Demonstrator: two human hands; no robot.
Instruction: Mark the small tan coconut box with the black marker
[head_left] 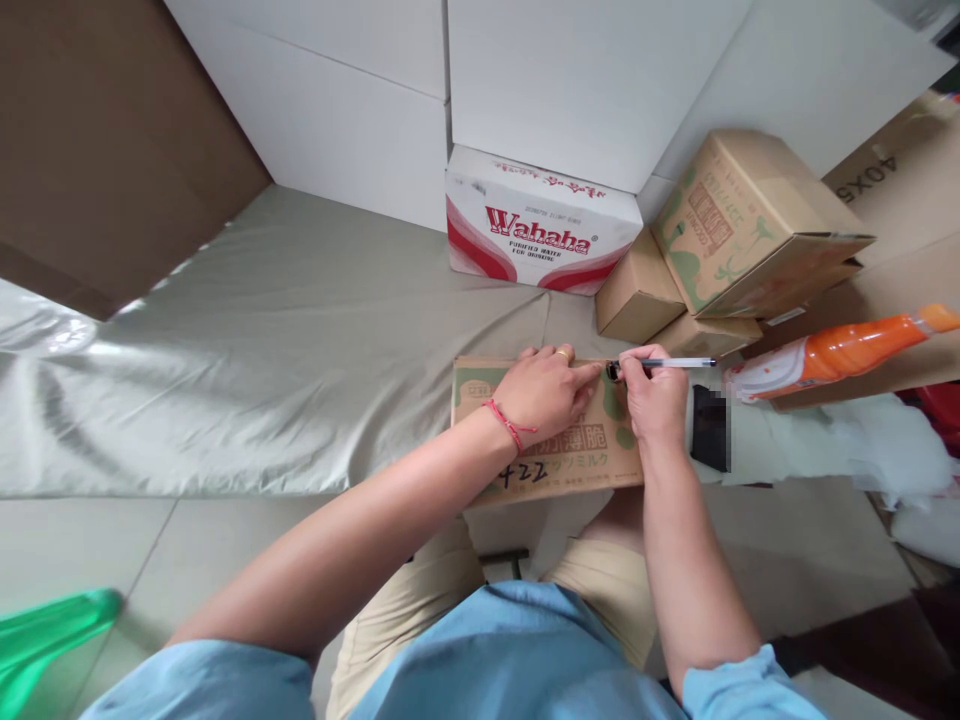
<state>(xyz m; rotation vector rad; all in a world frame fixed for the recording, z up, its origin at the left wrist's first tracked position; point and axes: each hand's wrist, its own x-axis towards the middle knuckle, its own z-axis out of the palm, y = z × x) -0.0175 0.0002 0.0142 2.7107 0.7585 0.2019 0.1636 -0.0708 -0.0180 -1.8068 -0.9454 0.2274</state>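
Observation:
A flat cardboard box [480, 480] with green and brown print lies at the near edge of the covered surface. Handwritten black digits mark its lower part. My left hand [546, 392] rests on top of it, fingers stretched toward the right and holding nothing. At the box's upper right edge, my right hand [656, 395] is closed around a pen [691, 362]. The clear barrel sticks out to the right, and a black part shows on the left near my left fingertips. Whether the tip touches the cardboard I cannot tell.
A white and red water carton [540, 225] stands behind, against white panels. Brown boxes [739, 220] are stacked at the right, beside an orange bottle [847, 355] and a dark phone-like object [710, 428]. A large brown carton [112, 130] is at left; something green [52, 640] lies below.

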